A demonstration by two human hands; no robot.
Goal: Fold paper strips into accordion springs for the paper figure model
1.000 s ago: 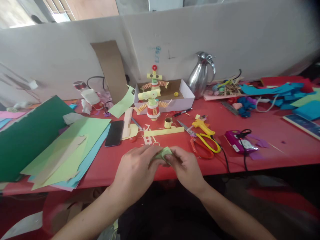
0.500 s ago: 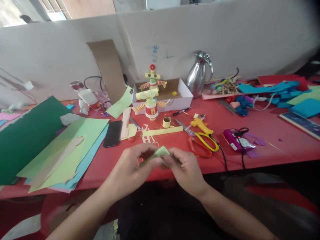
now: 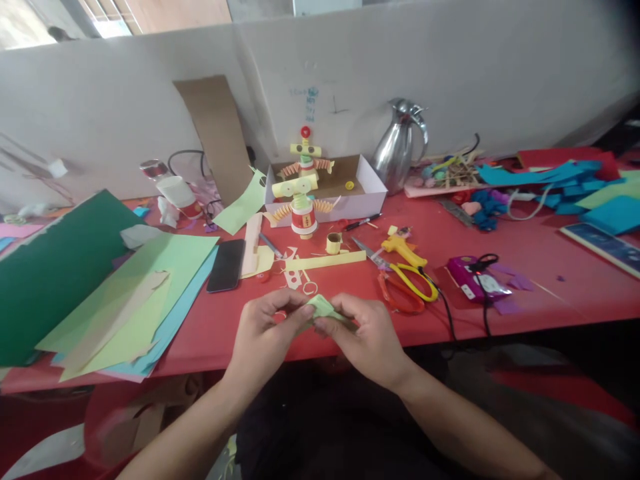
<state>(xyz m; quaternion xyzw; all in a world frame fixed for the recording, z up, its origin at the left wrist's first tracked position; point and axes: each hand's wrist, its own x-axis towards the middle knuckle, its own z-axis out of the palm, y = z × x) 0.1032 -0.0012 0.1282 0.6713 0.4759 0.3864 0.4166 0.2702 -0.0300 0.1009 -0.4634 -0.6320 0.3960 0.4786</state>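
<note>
Between my two hands is a small piece of light green folded paper [image 3: 321, 307], held over the table's front edge. My left hand [image 3: 267, 327] pinches its left side between thumb and fingers. On the other side, my right hand [image 3: 367, 337] grips the paper with thumb and curled fingers; part of it is hidden there. Just beyond lie white paper cut-outs [image 3: 294, 277] and a yellow paper strip [image 3: 327, 261]. A small rolled yellow paper ring [image 3: 333, 243] stands behind the strip. Two paper robot figures, the nearer one [image 3: 303, 217] with pleated arms, stand farther back.
Scissors [image 3: 415, 283], a yellow glue gun [image 3: 404, 249] and a purple box with a cable [image 3: 477, 280] lie to the right. At left are a phone [image 3: 226, 265] and coloured paper sheets [image 3: 185, 257]. A white box [image 3: 350, 205] and metal jug [image 3: 396, 150] stand behind.
The green paper has been turned and now shows a flatter, folded face. My left hand has shifted slightly, its fingers still on the paper.
</note>
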